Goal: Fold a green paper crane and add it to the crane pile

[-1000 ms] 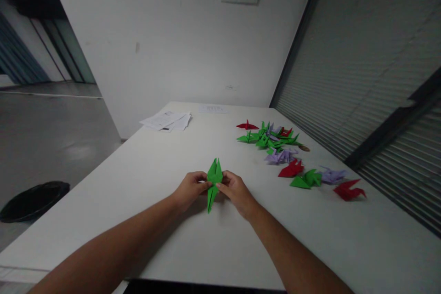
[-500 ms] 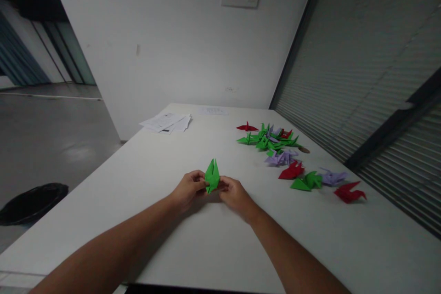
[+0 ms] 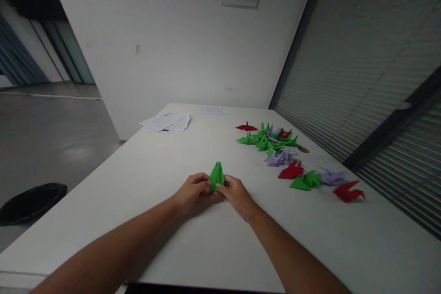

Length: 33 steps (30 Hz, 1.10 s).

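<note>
Between my two hands, a folded piece of green origami paper (image 3: 217, 175) stands with its pointed end up, just above the white table (image 3: 165, 234). My left hand (image 3: 195, 190) is closed on its left side, fingers partly behind it. On the other side, my right hand (image 3: 234, 191) pinches the lower right edge, with the thumb across the front. The bottom of the paper is partly covered by my fingers.
Right of my hands lie a red paper crane (image 3: 348, 191), a green one (image 3: 306, 180) and a purple one (image 3: 332, 176). Behind them is a pile of cranes (image 3: 268, 138). Paper sheets (image 3: 165, 121) lie far left. A black-lined bin (image 3: 32, 202) stands left of the table.
The green paper has turned in my hands, so it now shows a wider, triangular lower part. My right thumb has moved onto its front, and both hands have come closer together.
</note>
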{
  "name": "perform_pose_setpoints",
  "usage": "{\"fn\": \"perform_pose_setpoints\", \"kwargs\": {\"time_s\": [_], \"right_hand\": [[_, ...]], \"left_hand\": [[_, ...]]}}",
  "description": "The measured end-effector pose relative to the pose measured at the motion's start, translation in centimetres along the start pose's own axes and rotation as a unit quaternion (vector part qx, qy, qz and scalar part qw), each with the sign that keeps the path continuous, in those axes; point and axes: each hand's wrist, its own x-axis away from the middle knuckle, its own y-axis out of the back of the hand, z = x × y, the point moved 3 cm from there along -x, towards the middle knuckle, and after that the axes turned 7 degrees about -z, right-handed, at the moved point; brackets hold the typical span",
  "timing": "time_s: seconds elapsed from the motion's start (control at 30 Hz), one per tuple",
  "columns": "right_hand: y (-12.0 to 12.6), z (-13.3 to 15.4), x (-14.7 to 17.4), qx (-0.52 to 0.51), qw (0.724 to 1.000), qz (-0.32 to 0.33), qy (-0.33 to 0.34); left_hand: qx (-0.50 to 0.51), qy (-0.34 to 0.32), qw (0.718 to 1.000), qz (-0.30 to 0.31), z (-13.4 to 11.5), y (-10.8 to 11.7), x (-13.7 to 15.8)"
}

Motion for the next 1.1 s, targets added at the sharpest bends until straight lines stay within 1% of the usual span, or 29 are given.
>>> {"fn": "perform_pose_setpoints", "kwargs": {"time_s": [0.13, 0.2, 0.3, 0.47, 0.6, 0.83, 0.93, 1.1], "right_hand": [[-0.31, 0.17, 0.15, -0.025, 0.999, 0.026, -0.011], [-0.39, 0.35, 0.25, -0.017, 0.999, 0.036, -0.012], [-0.22, 0.56, 0.28, 0.012, 0.999, 0.028, 0.010], [0.22, 0.23, 0.14, 0.039, 0.999, 0.018, 0.013], [0.28, -0.09, -0.03, 0.032, 0.999, 0.024, 0.003], [0.27, -0.01, -0.11, 0.012, 1.000, 0.013, -0.001], [0.36, -0.04, -0.16, 0.023, 1.000, 0.001, -0.006], [0.36, -0.18, -0.23, 0.027, 0.999, 0.001, -0.018]], "left_hand": [[-0.073, -0.036, 0.997, 0.006, 0.03, -0.02, -0.03], [-0.107, -0.046, 0.993, -0.003, 0.15, 0.17, -0.17], [-0.140, -0.055, 0.989, -0.006, 0.32, 0.46, -0.43], [-0.134, -0.041, 0.990, 0.002, 0.56, 0.51, -0.62], [-0.131, -0.053, 0.990, 0.008, 0.51, 0.39, -0.57], [-0.121, -0.056, 0.991, -0.007, 0.16, 0.47, -0.50], [-0.117, -0.053, 0.992, -0.017, -0.04, 0.46, -0.45], [-0.117, -0.048, 0.992, -0.010, -0.18, 0.28, -0.29]]}}
